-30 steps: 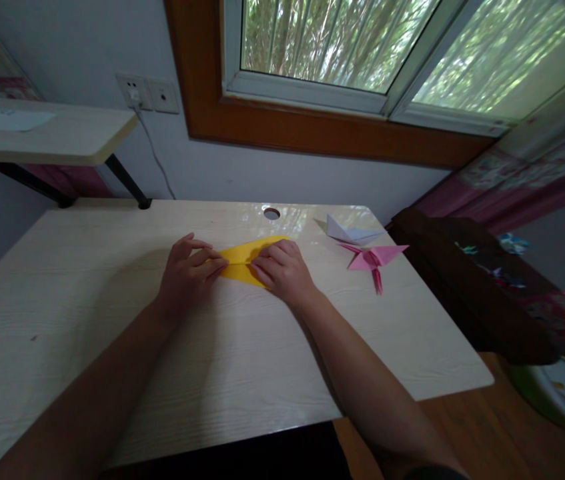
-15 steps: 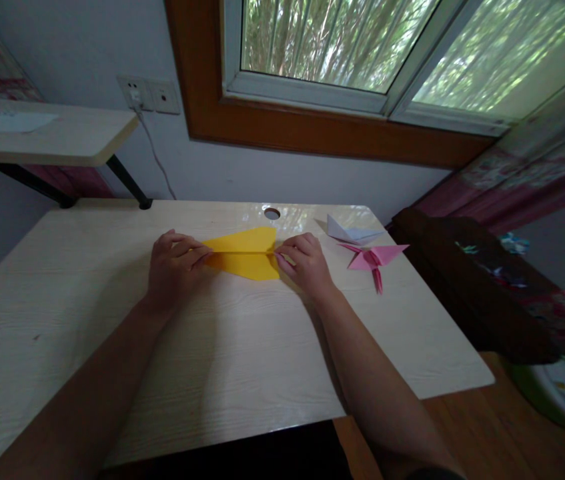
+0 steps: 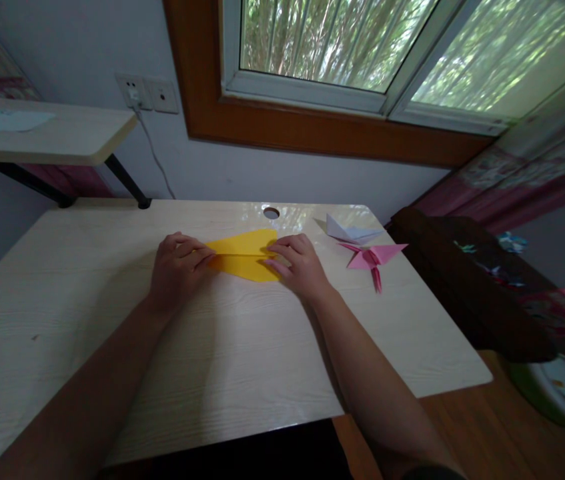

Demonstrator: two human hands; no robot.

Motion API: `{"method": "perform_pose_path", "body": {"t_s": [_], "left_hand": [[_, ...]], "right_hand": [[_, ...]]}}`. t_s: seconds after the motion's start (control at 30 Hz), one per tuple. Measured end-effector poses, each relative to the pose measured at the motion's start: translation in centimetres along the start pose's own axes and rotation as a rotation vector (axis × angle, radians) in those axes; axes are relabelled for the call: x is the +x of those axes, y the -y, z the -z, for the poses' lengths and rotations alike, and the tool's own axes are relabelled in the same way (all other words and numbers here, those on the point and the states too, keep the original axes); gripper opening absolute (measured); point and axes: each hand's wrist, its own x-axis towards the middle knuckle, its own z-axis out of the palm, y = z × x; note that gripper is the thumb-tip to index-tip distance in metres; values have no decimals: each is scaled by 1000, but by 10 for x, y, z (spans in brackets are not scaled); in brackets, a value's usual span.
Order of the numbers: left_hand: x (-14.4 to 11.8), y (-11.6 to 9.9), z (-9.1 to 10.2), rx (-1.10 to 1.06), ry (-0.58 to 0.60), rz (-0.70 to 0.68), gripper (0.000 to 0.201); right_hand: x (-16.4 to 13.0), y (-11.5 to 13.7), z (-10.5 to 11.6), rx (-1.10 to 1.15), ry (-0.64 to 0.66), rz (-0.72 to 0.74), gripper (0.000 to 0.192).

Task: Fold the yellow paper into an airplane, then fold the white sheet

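Note:
A yellow folded paper plane (image 3: 242,245) lies across the back of the table, between my hands, its two wings spread on either side of a central crease. My left hand (image 3: 179,267) pinches its narrow left end between thumb and fingers. At the wide right end, my right hand (image 3: 302,265) holds the paper, thumb and fingertips on either side of the crease. The fingertips partly hide both ends of the plane.
A pink origami figure (image 3: 376,259) and a white folded paper (image 3: 351,232) lie right of my right hand on the table (image 3: 262,360). A raised shelf (image 3: 77,130) stands at the back left. The table has a cable hole (image 3: 271,213).
My right thumb and fingers have moved slightly left over the paper plane and spread a little around its crease. My left hand keeps its pinch, shifted slightly right.

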Motion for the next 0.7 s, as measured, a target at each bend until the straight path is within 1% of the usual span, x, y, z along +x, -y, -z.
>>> {"method": "perform_pose_path", "body": {"t_s": [0.1, 0.37, 0.5, 0.7], "left_hand": [[2, -4, 0, -30, 6, -14, 13], [5, -22, 0, -101, 94, -63, 13], [4, -24, -1, -104, 125, -81, 13], [3, -19, -1, -90, 97, -58, 13]], "right_hand": [[0, 2, -6, 0, 68, 30, 13], [4, 14, -11, -4, 132, 84, 18], [5, 17, -13, 0, 127, 98, 19], [2, 8, -9, -30, 62, 43, 17]]}}
